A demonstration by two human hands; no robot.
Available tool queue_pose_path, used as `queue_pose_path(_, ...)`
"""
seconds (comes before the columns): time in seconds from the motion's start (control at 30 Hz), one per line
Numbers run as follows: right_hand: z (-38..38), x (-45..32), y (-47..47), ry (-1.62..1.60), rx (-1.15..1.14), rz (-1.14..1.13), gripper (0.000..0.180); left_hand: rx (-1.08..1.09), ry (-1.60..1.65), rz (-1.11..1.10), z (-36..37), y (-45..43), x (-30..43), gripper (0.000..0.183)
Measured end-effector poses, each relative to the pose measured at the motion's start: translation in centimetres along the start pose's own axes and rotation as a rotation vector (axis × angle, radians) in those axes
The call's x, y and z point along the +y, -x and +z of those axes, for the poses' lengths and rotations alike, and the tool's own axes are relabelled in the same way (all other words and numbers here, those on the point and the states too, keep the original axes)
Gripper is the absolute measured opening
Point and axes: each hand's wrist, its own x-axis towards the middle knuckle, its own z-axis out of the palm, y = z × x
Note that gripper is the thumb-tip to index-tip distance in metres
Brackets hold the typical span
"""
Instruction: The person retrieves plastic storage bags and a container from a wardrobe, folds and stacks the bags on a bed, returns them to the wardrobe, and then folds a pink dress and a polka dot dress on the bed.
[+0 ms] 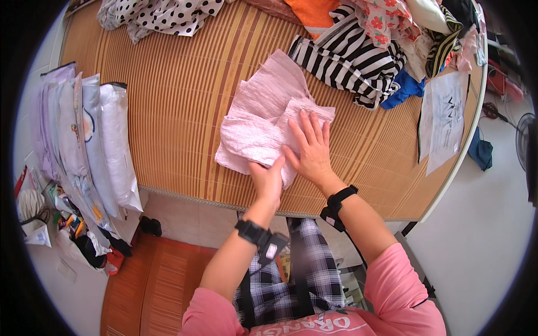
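A pale pink crinkled garment (252, 130) lies partly folded on a bamboo mat (176, 105) in front of me. My right hand (313, 151) rests palm down on the garment's right part, with its fingers somewhat spread. At the garment's near edge is my left hand (267, 180); its thumb lies against the cloth while the other fingers are mostly hidden, some under the fabric. Both wrists carry black straps with small devices. Just beyond the garment's upper right lies a black-and-white striped cloth (349, 63).
Packaged clothes (113, 138) in clear bags are stacked at the left. A polka-dot cloth (172, 17) lies at the far left. Mixed clothes, including an orange one (311, 14), are heaped at the far right. A printed plastic bag (445, 117) lies near the right edge.
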Motion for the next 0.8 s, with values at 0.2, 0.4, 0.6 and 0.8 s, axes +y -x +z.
queue_pose_path(0.2,0.4,1.9,-0.8,0.034,-0.118,-0.112,0.086,0.047,-0.632,0.755,-1.7,1.8,4.2,0.059)
queue_pose_path(0.4,3.0,2.9,-1.4,0.099,-0.165,-0.084,0.09,-0.381,-1.346,1.179,-3.7,-7.5,2.5,0.048)
queue_pose_path(0.6,3.9,3.4,-1.3,0.111,-0.087,-0.07,0.09,-0.376,-1.433,1.204,-3.6,-9.0,0.9,0.05)
queue_pose_path(0.8,3.3,2.3,-1.8,0.143,-0.163,-0.074,0.095,-0.416,-1.428,1.119,-4.0,-8.6,2.6,0.048)
